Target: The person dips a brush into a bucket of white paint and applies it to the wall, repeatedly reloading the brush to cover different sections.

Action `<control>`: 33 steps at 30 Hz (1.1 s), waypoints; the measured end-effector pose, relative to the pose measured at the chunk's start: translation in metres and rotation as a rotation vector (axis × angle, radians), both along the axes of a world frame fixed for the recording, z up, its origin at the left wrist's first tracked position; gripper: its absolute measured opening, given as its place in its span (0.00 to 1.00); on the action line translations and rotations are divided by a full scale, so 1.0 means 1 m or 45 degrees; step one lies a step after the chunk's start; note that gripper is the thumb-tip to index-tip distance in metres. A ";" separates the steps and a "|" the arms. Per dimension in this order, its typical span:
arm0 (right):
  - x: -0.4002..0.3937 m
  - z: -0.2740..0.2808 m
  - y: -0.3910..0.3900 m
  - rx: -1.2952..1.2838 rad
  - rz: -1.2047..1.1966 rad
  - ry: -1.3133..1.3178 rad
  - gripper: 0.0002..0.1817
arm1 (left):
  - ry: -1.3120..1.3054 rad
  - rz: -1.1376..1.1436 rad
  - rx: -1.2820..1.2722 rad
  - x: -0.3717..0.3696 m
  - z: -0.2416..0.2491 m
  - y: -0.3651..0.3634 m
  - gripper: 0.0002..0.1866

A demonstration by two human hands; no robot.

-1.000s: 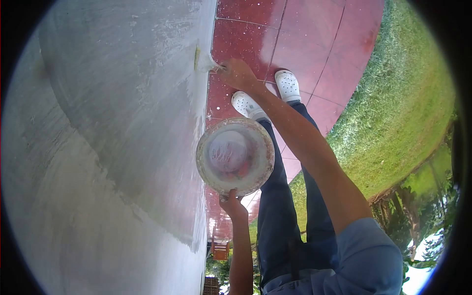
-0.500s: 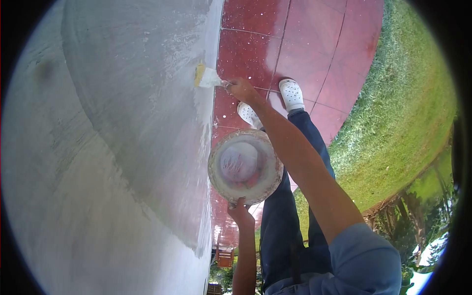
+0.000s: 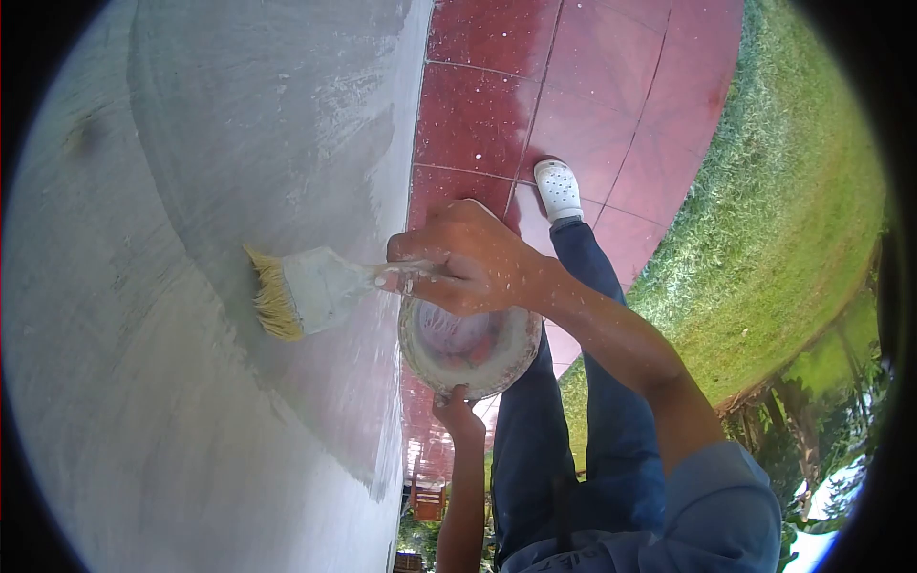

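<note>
The right hand (image 3: 478, 258) is closed around the handle of a broad paintbrush (image 3: 330, 286), which extends leftward from the fingers across the view of the grey wall (image 3: 143, 239). Its yellowish bristles (image 3: 275, 298) form the end farthest from the hand; whether they touch the wall cannot be told. The left hand (image 3: 458, 415) grips the near rim of a round bowl (image 3: 521, 363), thumb over the edge, with a pale mixture (image 3: 454, 329) inside. The right hand covers the bowl's far edge from view, opposite the left hand. The wall's lower edge meets the red tiled floor (image 3: 468, 115), where 1 white clog (image 3: 557, 186) shows clearly, between that edge and the grass (image 3: 745, 286).
</note>
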State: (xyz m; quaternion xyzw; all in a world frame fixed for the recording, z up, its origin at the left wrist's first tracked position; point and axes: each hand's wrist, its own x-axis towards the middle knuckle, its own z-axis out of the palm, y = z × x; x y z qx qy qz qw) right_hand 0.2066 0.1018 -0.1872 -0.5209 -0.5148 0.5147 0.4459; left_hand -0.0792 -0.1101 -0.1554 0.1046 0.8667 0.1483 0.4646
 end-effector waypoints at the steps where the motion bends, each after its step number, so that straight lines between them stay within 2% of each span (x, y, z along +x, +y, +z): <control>1: 0.000 -0.017 0.005 -0.092 0.050 0.131 0.18 | 0.006 0.027 -0.009 0.004 0.002 0.002 0.25; 2: -0.001 -0.050 0.013 -0.181 0.100 0.263 0.18 | 0.014 0.053 -0.015 0.007 0.003 0.005 0.25; 4: -0.012 -0.134 0.027 -0.377 -0.050 0.213 0.18 | 0.040 0.054 -0.037 0.008 0.009 0.006 0.24; 5: -0.023 -0.201 0.029 -0.547 -0.092 0.261 0.18 | 0.050 0.062 -0.062 0.008 0.008 0.005 0.24; 6: -0.023 -0.254 0.028 -0.495 -0.201 0.177 0.22 | 0.036 0.055 -0.046 0.005 0.008 0.004 0.24; 8: 0.004 -0.280 0.030 -0.731 -0.224 -0.272 0.25 | 0.052 -0.029 -0.010 -0.002 0.004 -0.002 0.23; 9: 0.008 -0.291 0.032 -0.746 -0.218 -0.260 0.25 | 0.055 -0.114 0.011 -0.005 0.008 -0.007 0.23; 11: 0.019 -0.304 0.034 -0.883 -0.222 -0.558 0.26 | 0.072 -0.153 -0.031 -0.008 0.014 -0.011 0.23; 12: 0.017 -0.290 0.037 -0.882 -0.218 -0.563 0.26 | 0.078 -0.184 -0.048 -0.006 0.015 -0.011 0.22; 14: 0.005 -0.228 0.043 -0.515 -0.182 -0.668 0.23 | 0.102 -0.057 -0.031 0.009 0.014 -0.002 0.22; 15: 0.006 -0.185 0.036 -0.503 -0.186 -0.546 0.21 | 0.134 0.063 -0.020 0.014 0.014 0.002 0.21; 16: 0.007 -0.137 0.024 -0.496 -0.191 -0.421 0.20 | 0.131 0.065 -0.019 0.011 0.015 0.000 0.21; 18: 0.005 -0.068 -0.003 -0.347 -0.179 0.113 0.14 | 0.096 -0.115 -0.077 0.003 0.011 -0.006 0.21; 20: -0.009 -0.041 -0.013 0.130 -0.113 0.056 0.11 | 0.073 -0.128 -0.072 0.006 0.019 -0.004 0.18; 21: -0.011 -0.043 -0.006 0.137 -0.114 0.060 0.11 | 0.052 -0.135 -0.041 0.008 0.019 -0.001 0.17; 23: -0.015 -0.060 0.013 -0.265 -0.010 0.346 0.14 | 0.079 -0.149 -0.055 0.012 0.024 0.003 0.17; 24: -0.020 -0.098 0.025 -0.398 -0.067 0.361 0.15 | 0.091 -0.165 -0.076 0.013 0.024 0.005 0.16; 26: -0.032 -0.224 0.031 -0.471 -0.264 0.361 0.23 | 0.089 -0.159 -0.052 0.013 0.024 0.005 0.17; 27: -0.013 -0.252 0.029 -0.651 -0.306 0.169 0.24 | 0.083 -0.147 -0.033 0.014 0.022 0.006 0.19; 28: 0.004 -0.273 0.028 -0.831 -0.343 -0.023 0.25 | 0.096 0.215 0.009 0.033 0.024 0.021 0.19; 29: 0.014 -0.290 0.035 -0.842 -0.345 -0.025 0.25 | 0.097 0.213 -0.002 0.029 0.022 0.016 0.19; 31: 0.030 -0.303 0.039 -1.115 -0.253 -0.549 0.25 | 0.208 -0.239 -0.067 0.012 0.023 0.001 0.19; 32: 0.025 -0.299 0.041 -1.123 -0.248 -0.556 0.25 | 0.203 -0.235 -0.077 0.007 0.021 -0.006 0.19; 33: 0.017 -0.273 0.053 -0.882 -0.287 -0.597 0.24 | 0.224 -0.229 -0.058 0.003 0.020 -0.010 0.20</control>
